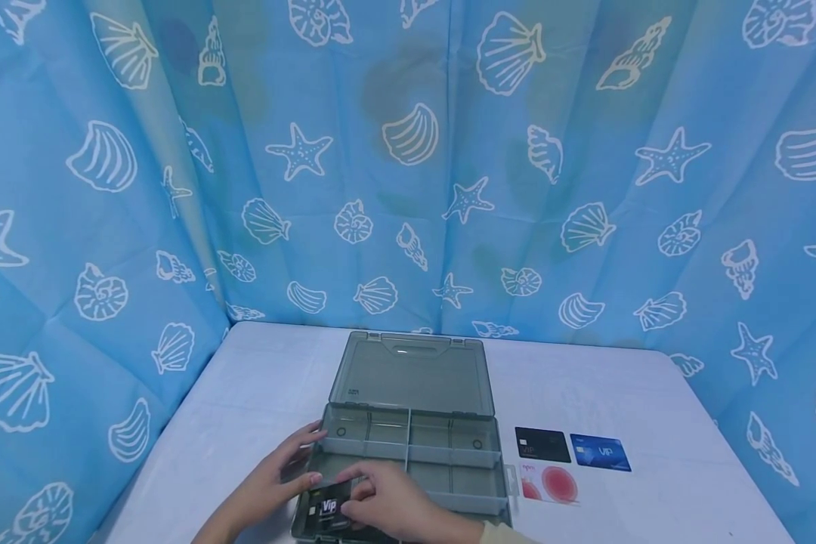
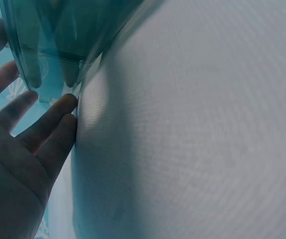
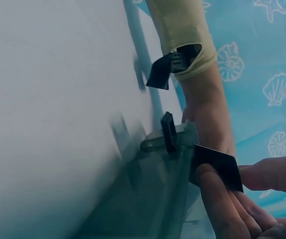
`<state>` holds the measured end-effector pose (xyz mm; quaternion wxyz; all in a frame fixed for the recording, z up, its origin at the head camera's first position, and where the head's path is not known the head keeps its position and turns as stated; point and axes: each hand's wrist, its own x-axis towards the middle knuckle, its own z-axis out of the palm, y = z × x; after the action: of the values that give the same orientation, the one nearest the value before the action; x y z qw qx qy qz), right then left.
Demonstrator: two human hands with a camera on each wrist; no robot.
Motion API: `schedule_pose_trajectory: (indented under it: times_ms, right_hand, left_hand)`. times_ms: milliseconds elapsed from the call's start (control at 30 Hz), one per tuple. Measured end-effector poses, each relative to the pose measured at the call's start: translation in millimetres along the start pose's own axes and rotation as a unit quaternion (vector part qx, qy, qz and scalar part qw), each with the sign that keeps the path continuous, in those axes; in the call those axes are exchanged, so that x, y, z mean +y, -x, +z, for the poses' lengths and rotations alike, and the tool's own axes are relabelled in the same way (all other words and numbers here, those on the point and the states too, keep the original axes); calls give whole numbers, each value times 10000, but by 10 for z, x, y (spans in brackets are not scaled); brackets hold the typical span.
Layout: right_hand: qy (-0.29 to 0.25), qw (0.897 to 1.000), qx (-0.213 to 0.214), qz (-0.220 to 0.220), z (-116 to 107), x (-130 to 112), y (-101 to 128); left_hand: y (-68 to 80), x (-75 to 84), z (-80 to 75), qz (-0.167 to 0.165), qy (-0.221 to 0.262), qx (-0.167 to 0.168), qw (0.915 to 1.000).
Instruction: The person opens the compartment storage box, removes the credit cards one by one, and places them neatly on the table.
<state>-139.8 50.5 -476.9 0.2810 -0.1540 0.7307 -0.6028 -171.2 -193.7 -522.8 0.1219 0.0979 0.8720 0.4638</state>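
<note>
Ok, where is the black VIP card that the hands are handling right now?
In the head view the black VIP card sits at the front left of the open grey box, pinched by the right hand, with the left hand beside it.

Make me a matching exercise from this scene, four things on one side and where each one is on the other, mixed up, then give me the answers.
Things:
1. black VIP card
2. blue card
3. pink card
4. lid

Places:
A. lying on the table, farthest right
B. pinched by the right hand over the organizer box
C. swung open behind the box
D. on the table, in front of the other two loose cards

Pairs: 1-B, 2-A, 3-D, 4-C
</note>
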Motion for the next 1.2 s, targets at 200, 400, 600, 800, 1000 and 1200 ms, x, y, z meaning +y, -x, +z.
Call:
schedule_pose_trajectory:
  times_ms: [200,400,600,800,1000,1200]
  right_hand:
    - [-149,9999,-21,-1,-105,-5,81]
    - [-243,9996,118,77,-183,16,166]
    - [-454,9988,200,-17,-258,52,244]
    - [-471,9982,308,-194,-384,104,322]
    - [-448,9981,393,-174,-497,132,418]
    - [-399,9977,533,-88,-570,140,495]
  left_hand:
    - [7,0,-1,53,30,-31,10000]
    - [14,19,5,-17,-6,1,10000]
    - [12,4,23,-71,-44,48,10000]
    - [10,6,25,-23,-28,58,10000]
    - [13,0,28,58,-49,68,9999]
    - [15,-12,25,125,-14,66,9999]
